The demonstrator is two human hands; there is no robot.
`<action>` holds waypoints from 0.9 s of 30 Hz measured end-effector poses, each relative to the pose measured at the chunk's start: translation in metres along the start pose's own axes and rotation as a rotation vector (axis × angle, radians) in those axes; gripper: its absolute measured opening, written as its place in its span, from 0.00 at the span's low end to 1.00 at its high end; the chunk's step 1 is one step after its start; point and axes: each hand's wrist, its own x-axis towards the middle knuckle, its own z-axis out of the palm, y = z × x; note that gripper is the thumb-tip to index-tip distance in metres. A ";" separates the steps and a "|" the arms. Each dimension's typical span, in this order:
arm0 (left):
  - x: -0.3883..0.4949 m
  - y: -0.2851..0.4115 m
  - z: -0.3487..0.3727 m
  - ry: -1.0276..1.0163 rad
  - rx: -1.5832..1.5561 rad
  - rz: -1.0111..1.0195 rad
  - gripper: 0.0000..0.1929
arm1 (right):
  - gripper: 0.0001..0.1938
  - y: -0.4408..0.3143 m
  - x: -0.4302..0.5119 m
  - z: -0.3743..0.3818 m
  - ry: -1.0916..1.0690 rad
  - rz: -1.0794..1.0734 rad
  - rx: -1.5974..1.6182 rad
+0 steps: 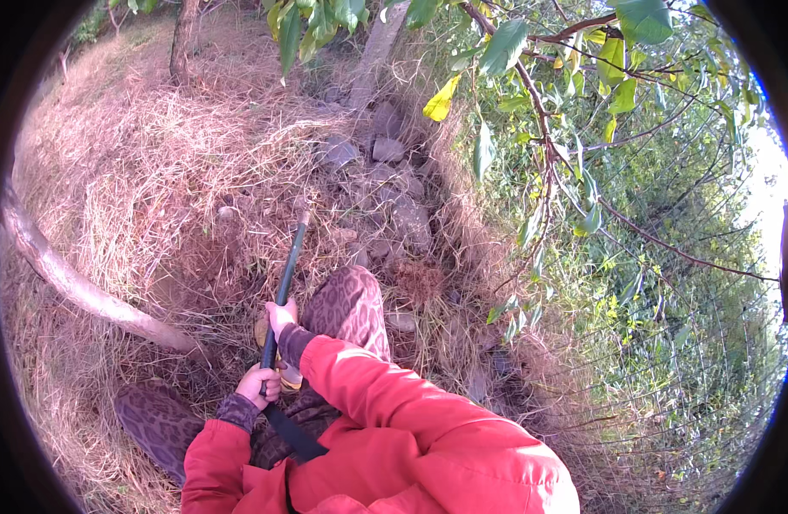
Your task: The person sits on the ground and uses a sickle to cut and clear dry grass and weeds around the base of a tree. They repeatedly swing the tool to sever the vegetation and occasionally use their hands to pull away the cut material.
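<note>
A dark green pole (293, 252) is gripped in both of my hands and slants away from my body. Its far end is pale and reaches the dry grass; whether a tool head sits there cannot be told. My right hand (282, 318) wraps the shaft beside my bent right knee. Lower down, my left hand (260, 385) closes around the near end. Below that hand a black strap (295, 434) runs towards my red jacket (381, 462). Part of a shoe with a yellowish edge (293, 379) shows behind the pole.
Dry grass (156, 154) covers the slope. Rocks (400, 212) lie in a line ahead and slightly right. A leaning tree trunk (104, 305) rises at left. Leafy branches (548, 141) hang at upper right, above a wire mesh fence (676, 385) and green growth.
</note>
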 end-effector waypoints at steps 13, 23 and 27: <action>0.002 -0.004 0.005 0.305 0.357 0.241 0.10 | 0.13 -0.020 -0.044 -0.002 -0.219 0.091 -0.072; 0.015 -0.015 0.004 0.511 0.539 0.606 0.16 | 0.13 -0.017 -0.075 -0.001 -0.370 0.077 0.019; 0.015 -0.018 0.003 0.594 0.637 0.646 0.21 | 0.12 -0.017 -0.076 0.003 -0.422 -0.008 0.021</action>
